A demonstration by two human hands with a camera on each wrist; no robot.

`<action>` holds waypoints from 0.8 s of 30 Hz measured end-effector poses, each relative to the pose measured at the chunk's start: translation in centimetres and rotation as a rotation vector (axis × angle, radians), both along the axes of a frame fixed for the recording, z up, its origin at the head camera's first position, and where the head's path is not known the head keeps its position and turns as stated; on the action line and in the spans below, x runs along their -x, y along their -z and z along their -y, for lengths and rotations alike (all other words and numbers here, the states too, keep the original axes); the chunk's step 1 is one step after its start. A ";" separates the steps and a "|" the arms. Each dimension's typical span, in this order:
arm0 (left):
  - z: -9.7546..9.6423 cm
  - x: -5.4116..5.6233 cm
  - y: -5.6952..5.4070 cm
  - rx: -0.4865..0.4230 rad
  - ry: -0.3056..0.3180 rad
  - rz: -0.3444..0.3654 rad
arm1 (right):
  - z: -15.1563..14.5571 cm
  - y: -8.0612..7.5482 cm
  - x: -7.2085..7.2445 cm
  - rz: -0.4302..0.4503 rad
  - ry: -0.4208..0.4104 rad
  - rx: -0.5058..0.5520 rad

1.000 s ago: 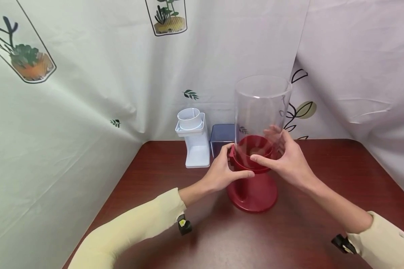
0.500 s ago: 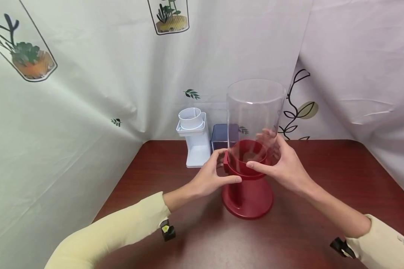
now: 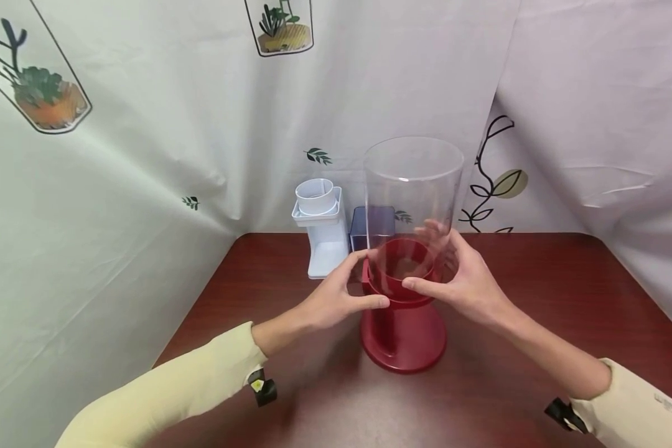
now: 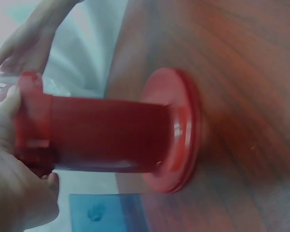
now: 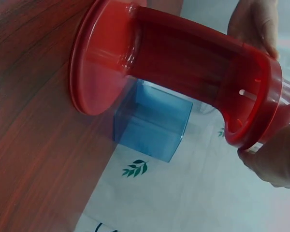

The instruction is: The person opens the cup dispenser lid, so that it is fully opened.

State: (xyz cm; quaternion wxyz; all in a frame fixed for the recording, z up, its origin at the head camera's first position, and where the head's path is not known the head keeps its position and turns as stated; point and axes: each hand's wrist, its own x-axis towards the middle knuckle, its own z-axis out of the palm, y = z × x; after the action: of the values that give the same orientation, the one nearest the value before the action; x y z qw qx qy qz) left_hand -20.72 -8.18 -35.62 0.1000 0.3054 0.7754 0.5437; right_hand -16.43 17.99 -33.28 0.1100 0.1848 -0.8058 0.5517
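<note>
A red stand (image 3: 403,339) with a round base carries a tall clear cylinder (image 3: 411,186) in its collar. Its base appears to rest on the brown table. My left hand (image 3: 330,298) grips the red collar (image 4: 31,116) from the left, thumb in front. From the right, my right hand (image 3: 470,280) holds the cylinder's bottom and the collar, with its thumb at the front and fingers seen through the clear wall. The right wrist view shows the collar's slotted underside (image 5: 251,96), with a hand at either side.
Behind stand a white stand (image 3: 327,246) with a round cup-like top and a blue translucent box (image 3: 381,221), partly hidden by the cylinder. White patterned cloth (image 3: 229,124) hangs around the brown table (image 3: 537,280).
Both hands have moved the red stand and clear cylinder to the left and a little nearer to me, keeping their hold. The white stand and blue box stay put.
</note>
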 end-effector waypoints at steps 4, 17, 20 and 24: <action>0.2 0.3 -0.4 0.043 0.057 -0.010 | 0.3 0.1 -0.2 -0.013 -0.029 -0.003; -0.6 1.5 0.2 -0.020 0.155 -0.039 | 0.5 0.1 -0.2 -0.002 -0.090 0.043; -0.8 1.7 0.6 -0.045 0.161 -0.031 | 0.6 -0.1 0.0 0.010 -0.116 0.059; -0.8 1.8 0.9 -0.061 0.167 -0.024 | 0.6 -0.4 0.3 0.012 -0.138 0.077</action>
State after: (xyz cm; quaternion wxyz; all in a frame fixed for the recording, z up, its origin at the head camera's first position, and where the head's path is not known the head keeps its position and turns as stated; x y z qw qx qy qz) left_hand -22.51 -7.34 -36.50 0.1264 0.3785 0.7312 0.5533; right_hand -16.76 17.41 -32.89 0.0739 0.2324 -0.7699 0.5898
